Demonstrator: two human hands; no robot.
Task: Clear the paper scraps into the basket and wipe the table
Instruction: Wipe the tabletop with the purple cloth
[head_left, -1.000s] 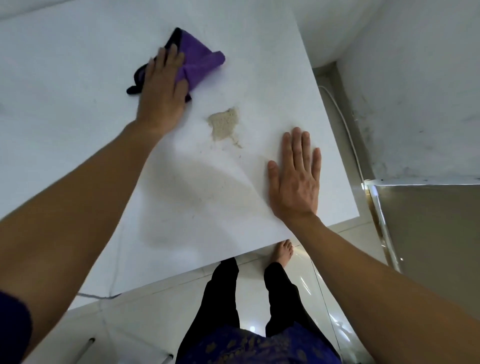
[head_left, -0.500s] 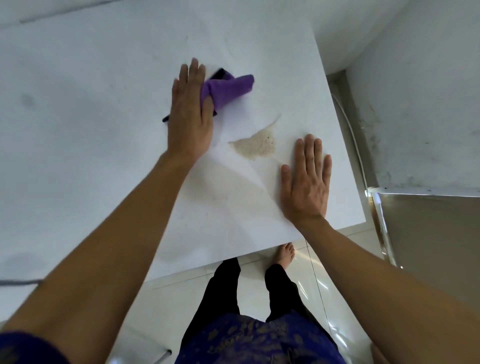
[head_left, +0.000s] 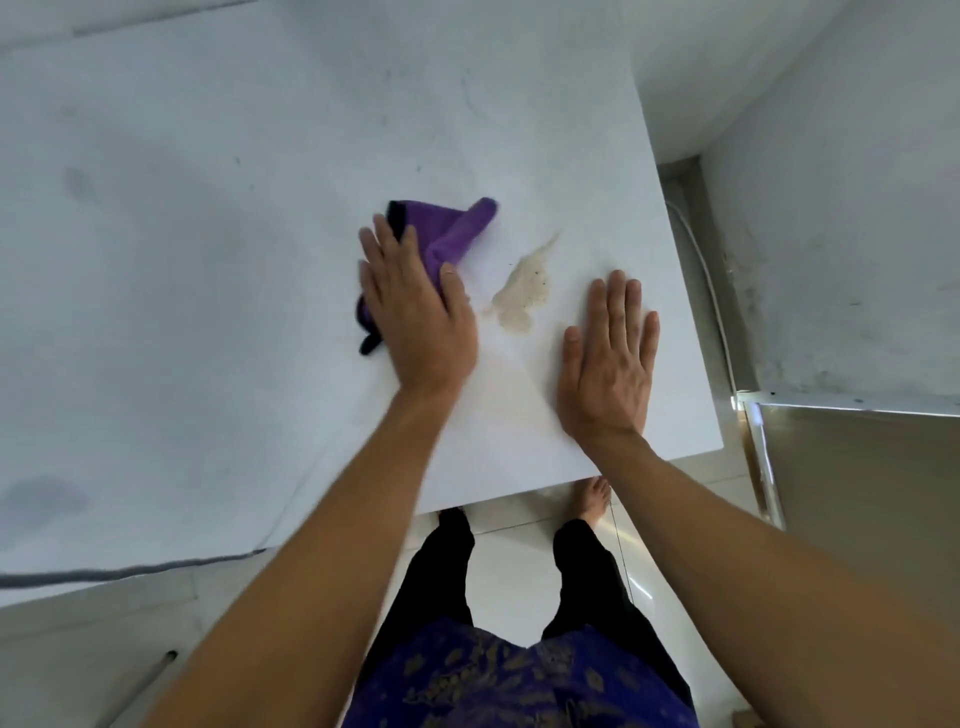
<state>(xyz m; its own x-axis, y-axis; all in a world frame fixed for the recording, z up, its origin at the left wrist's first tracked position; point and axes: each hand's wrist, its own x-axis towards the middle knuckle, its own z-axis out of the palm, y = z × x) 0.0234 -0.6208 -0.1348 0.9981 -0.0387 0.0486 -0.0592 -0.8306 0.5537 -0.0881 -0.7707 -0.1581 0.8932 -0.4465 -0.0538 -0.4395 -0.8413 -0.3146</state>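
Note:
My left hand (head_left: 413, 312) lies flat, fingers straight, pressing a purple cloth with a black edge (head_left: 452, 226) onto the white table (head_left: 208, 234). Most of the cloth sticks out beyond my fingers toward the far side. Just right of the cloth is a small beige patch of dirt or crumbs (head_left: 522, 293) on the tabletop. My right hand (head_left: 608, 358) rests flat, palm down, near the table's right front corner, beside that patch. No paper scraps or basket are in view.
The table's near edge (head_left: 519, 499) runs just in front of my legs and bare feet. A white cable (head_left: 711, 291) hangs along the table's right side by a stained wall. A metal-framed panel (head_left: 852, 467) stands at the right.
My left hand has slid the purple cloth along the tabletop toward me and the beige patch. My right hand has stayed flat in the same spot.

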